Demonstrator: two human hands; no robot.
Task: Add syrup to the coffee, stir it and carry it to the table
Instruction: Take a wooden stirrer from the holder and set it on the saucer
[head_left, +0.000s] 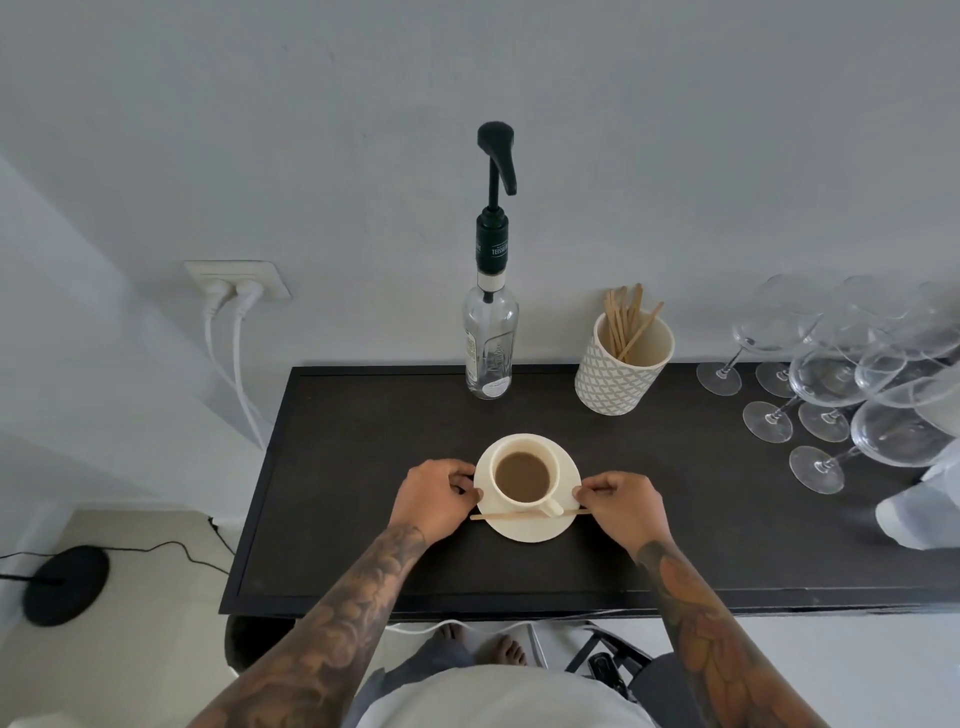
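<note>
A cream cup (525, 475) of milky coffee stands on a cream saucer (530, 531) near the front of a dark counter (363, 467). A wooden stir stick (511, 516) lies across the saucer in front of the cup. My left hand (434, 496) pinches the saucer's left rim and my right hand (623, 506) pinches its right rim. Behind, by the wall, stands a clear glass syrup bottle (491, 338) with a black pump, apart from the cup.
A patterned cup holding several wooden stir sticks (621, 366) stands right of the bottle. Several wine glasses (841, 384) crowd the counter's right end. White plugs and cables (234, 312) hang at the left wall. A black round base (65, 584) lies on the floor at left.
</note>
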